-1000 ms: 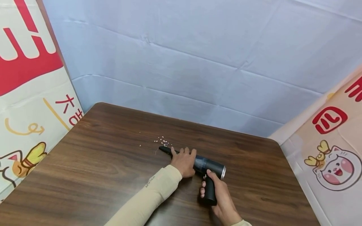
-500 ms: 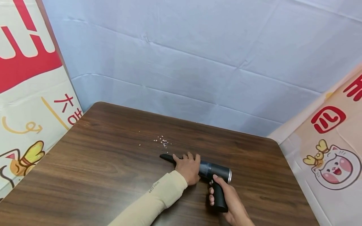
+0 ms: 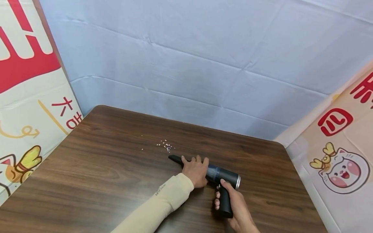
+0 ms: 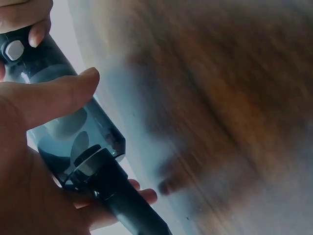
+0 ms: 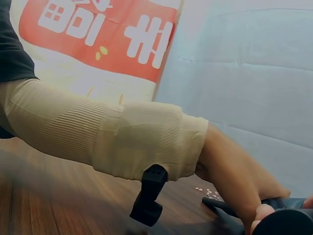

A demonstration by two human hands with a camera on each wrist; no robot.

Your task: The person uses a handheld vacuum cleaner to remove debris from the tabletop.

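Observation:
A black handheld vacuum cleaner [image 3: 229, 176] with a clear dust cup and a narrow nozzle lies across my front, nozzle to the left. My left hand [image 3: 196, 171] grips its front part from above; in the left wrist view the thumb [image 4: 63, 98] crosses the clear dust cup [image 4: 105, 129] and fingers come round beneath. Around the pistol handle [image 3: 225, 204] my right hand [image 3: 239, 207] is curled, thumb on top near the body. Small pale crumbs [image 3: 167, 147] are scattered just beyond the nozzle tip [image 3: 172, 157], apart from it.
The brown wooden table [image 3: 102, 168] has a rounded far edge. A pale cloth wall [image 3: 186, 64] rises behind it, with printed panels at left [image 3: 26, 81] and right [image 3: 344, 161]. A couple of stray crumbs [image 3: 142, 149] lie left of the main scatter.
Both hands have drawn the vacuum cleaner back toward me and rightward, so its nozzle tip has left the crumbs' edge. In the last half second it shifted slightly forward. The grips look unchanged.

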